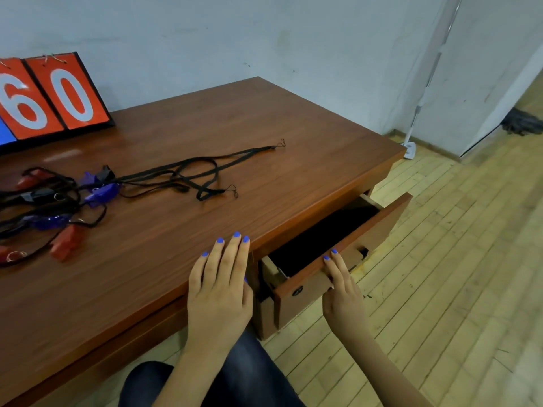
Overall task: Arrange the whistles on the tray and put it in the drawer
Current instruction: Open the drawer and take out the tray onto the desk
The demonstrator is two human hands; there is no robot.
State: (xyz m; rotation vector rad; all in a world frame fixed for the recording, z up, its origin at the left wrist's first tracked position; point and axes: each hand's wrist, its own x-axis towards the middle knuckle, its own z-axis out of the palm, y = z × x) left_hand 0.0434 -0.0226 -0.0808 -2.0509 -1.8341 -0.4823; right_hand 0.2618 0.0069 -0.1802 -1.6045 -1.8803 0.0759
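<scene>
Several whistles lie in a tangle at the desk's left side: purple ones [101,193], red ones [65,242] and black ones [38,195], with black lanyards [202,171] trailing across the top. The drawer [338,259] under the desk's right corner stands partly pulled out, its inside dark. My right hand [340,286] grips the top edge of the drawer front, fingers over it. My left hand [220,286] rests flat on the desk's front edge, fingers straight. No tray is in view.
A brown wooden desk [264,127] stands against a pale wall. An orange flip scoreboard [50,98] showing 6 and 0 stands at the back left. My knees [235,377] are below the desk edge. A mop [520,121] lies on the wooden floor at the far right.
</scene>
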